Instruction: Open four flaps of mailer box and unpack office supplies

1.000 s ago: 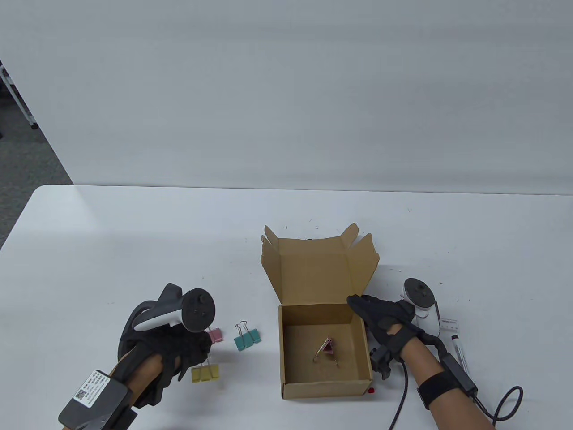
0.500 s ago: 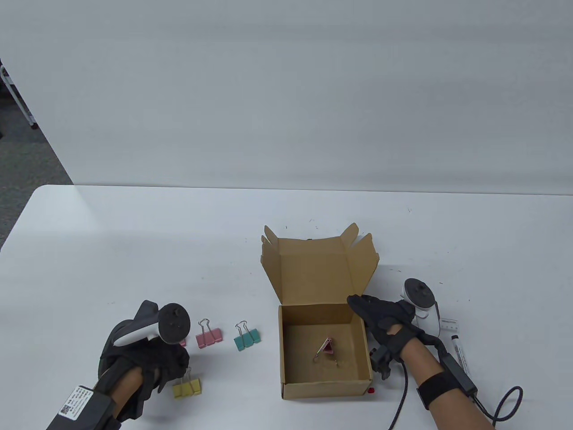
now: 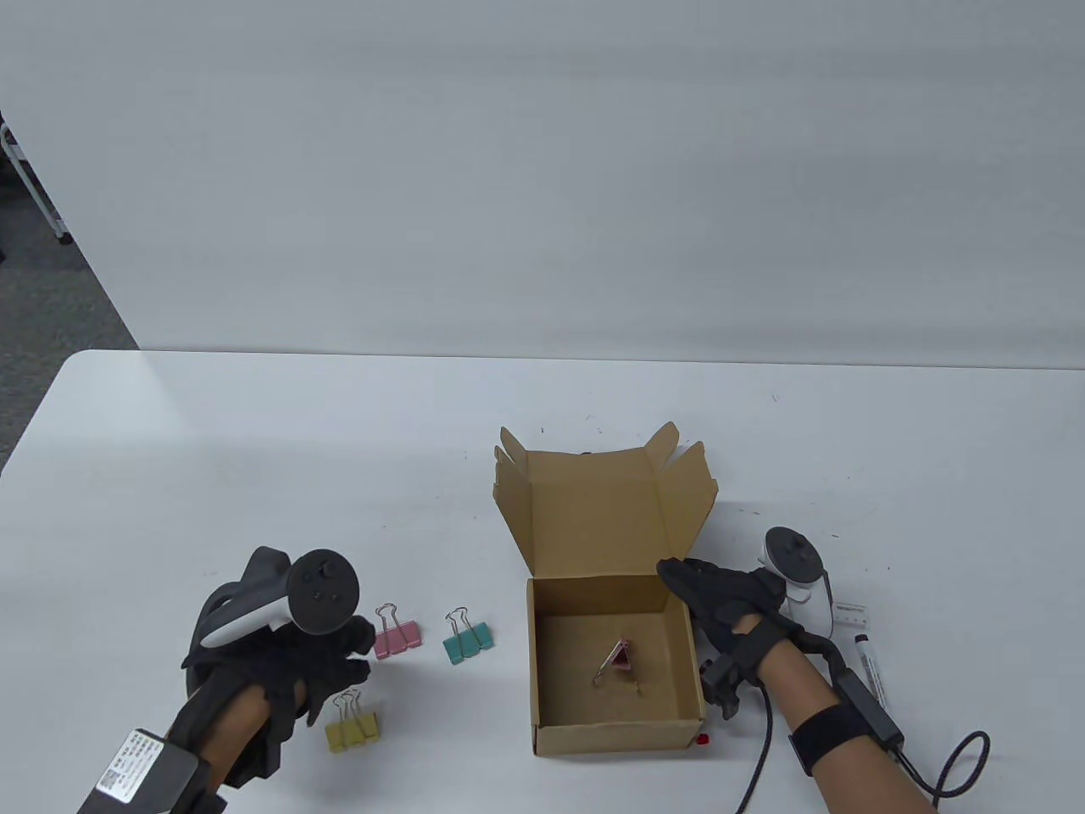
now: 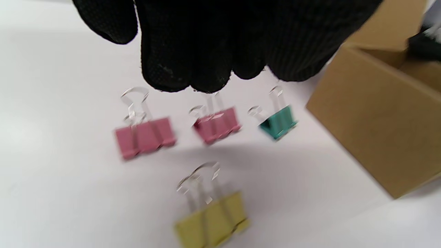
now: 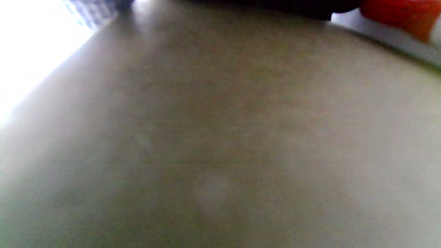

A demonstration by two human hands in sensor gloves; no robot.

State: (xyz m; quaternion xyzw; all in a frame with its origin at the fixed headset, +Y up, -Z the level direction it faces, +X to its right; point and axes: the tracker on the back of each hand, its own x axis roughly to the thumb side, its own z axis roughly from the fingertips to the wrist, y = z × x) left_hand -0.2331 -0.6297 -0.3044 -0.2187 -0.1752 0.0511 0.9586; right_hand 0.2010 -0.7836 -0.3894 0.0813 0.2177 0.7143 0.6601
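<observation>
The brown mailer box (image 3: 617, 736) stands open with its lid (image 3: 606, 509) upright behind. One pink binder clip (image 3: 619, 660) lies on its floor. My right hand (image 3: 720, 602) holds the box's right wall at the back corner. My left hand (image 3: 331, 661) hovers empty, left of the box, above the clips laid out on the table: yellow (image 3: 352, 727), pink (image 3: 397, 636) and teal (image 3: 466, 640). The left wrist view shows my fingers (image 4: 206, 51) above two pink clips (image 4: 144, 137) (image 4: 217, 124), the teal one (image 4: 278, 121) and the yellow one (image 4: 212, 222), touching none. The right wrist view shows only blurred cardboard (image 5: 220, 137).
A black-capped marker (image 3: 871, 670) and a small white label (image 3: 850, 612) lie right of my right hand. A small red object (image 3: 703, 739) sits at the box's front right corner. The white table (image 3: 339, 441) stretches far behind the box.
My left hand carried the yellow clip down and left, set it on the table, let go and lifted away. The right hand and box have not moved.
</observation>
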